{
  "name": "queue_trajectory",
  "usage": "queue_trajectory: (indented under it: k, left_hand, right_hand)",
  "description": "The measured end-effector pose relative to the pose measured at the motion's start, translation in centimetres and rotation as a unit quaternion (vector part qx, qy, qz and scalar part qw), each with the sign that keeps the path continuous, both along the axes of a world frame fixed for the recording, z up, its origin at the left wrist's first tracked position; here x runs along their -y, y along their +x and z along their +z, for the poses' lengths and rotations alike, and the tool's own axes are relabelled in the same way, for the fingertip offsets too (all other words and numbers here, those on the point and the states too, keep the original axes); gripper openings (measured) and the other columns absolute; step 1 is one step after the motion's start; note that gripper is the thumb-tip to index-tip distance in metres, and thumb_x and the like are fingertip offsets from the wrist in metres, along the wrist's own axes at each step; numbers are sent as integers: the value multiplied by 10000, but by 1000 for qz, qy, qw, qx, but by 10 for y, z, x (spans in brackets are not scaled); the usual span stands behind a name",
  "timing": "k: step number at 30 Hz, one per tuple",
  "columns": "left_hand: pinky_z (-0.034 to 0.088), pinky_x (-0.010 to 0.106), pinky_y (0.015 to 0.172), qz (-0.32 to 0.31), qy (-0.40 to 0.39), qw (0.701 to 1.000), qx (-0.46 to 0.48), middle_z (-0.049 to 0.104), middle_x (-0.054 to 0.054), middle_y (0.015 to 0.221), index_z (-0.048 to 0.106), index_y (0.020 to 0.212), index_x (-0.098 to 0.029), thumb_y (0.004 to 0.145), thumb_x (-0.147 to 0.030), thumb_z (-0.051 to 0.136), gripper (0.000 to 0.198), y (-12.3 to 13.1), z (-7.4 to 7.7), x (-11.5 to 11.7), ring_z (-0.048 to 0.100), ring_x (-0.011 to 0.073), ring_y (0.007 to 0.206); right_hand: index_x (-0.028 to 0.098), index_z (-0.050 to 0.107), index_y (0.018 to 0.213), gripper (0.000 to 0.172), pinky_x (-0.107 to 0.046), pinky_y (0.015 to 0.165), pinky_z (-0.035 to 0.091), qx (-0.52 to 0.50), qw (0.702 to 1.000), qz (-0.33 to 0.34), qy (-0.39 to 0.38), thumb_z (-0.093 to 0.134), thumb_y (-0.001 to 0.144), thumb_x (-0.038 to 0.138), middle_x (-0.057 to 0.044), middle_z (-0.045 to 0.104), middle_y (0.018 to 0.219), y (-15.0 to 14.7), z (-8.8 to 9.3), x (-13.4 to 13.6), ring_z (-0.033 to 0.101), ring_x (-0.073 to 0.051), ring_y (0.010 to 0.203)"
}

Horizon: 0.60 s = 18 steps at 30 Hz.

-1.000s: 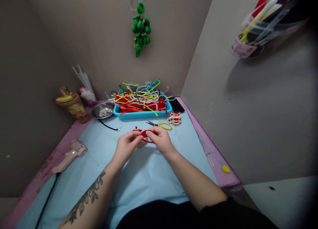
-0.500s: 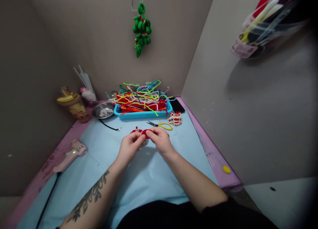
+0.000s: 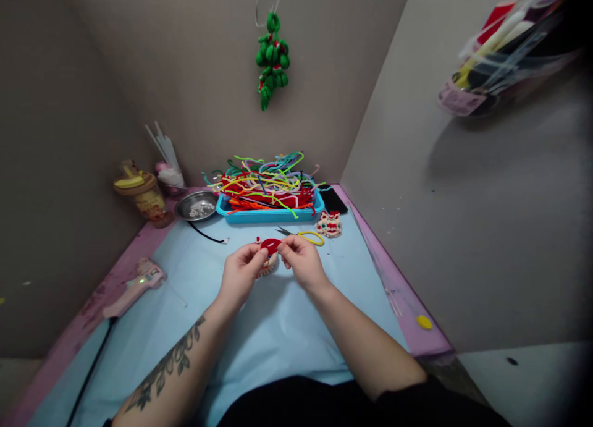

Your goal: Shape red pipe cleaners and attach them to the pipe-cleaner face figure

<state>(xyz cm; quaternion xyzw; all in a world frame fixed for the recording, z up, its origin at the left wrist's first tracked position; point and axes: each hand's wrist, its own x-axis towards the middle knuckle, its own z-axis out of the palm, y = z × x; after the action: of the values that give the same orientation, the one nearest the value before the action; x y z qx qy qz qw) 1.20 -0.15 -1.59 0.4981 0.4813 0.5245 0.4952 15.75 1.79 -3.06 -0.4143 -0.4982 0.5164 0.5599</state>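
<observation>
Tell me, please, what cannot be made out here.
Head view, cream fuzzy piece: partly hidden by the left hand and the red oval fuzzy piece.
Head view, whitish bits in the round silver metal dish: too small to identify.
Head view, black cord of the pink glue gun: cut off by the bottom edge.
Head view, contents of the pink-and-clear plastic wall holder: blurred.

Pink table, mostly under a pale-blue cloth, bearing a blue tray at twelve o'clock, metal bowl at eleven, glue gun at nine, scissors at one, yellow disc at three
</observation>
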Motion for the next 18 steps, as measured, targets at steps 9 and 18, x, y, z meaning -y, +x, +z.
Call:
queue_trajectory:
  k: [9, 18]
  left_hand:
    - [339, 204, 490, -15, -8, 1000, -25, 597, -7, 595, 661, 731, -133, 735, -414, 680, 282, 0, 0, -1, 473, 93, 514]
    - [318, 195, 438, -81, -29, 996, -31, 563, -19, 570, 653, 697, -139, 733, -436, 686, 301, -3, -5, -5, 428, 76, 466]
  right_hand:
    - [162, 651, 694, 290, -219, 411, 352, -74, 995, 9, -66, 773, 598, 407, 25, 594, 496, 2, 5, -3, 462, -88, 415]
    - [161, 618, 634, 224, -204, 408, 348, 8, 999, 12, -47, 705, 671, 363, 40, 547, 477, 12, 10, -5, 435, -73, 413]
